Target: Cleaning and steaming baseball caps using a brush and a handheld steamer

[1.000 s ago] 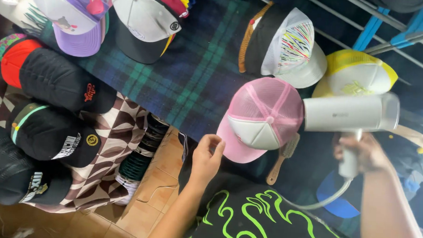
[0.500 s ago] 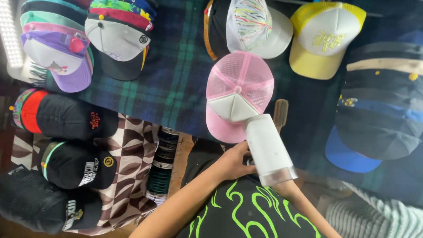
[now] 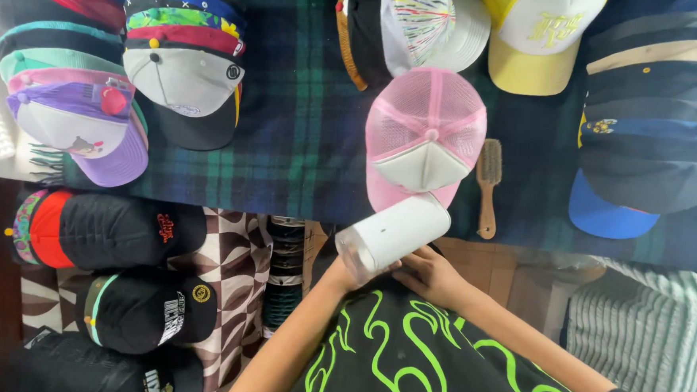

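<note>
A white hair dryer is held close to my chest, its nozzle end pointing up at a pink and white mesh cap that lies on a dark plaid cloth. My right hand grips the dryer from below, at its handle. My left hand is tucked under the barrel's rear end and mostly hidden by it. A small wooden brush lies just right of the pink cap.
Stacks of coloured caps fill the cloth's left side, and a dark stack sits at the right. A yellow cap and a white mesh cap lie behind. Black caps rest on a checkered cloth, lower left.
The dryer swung from level at the right to in front of my chest, tilted toward the pink cap. My left hand left the cap's brim and joined the dryer. The view shifted.
</note>
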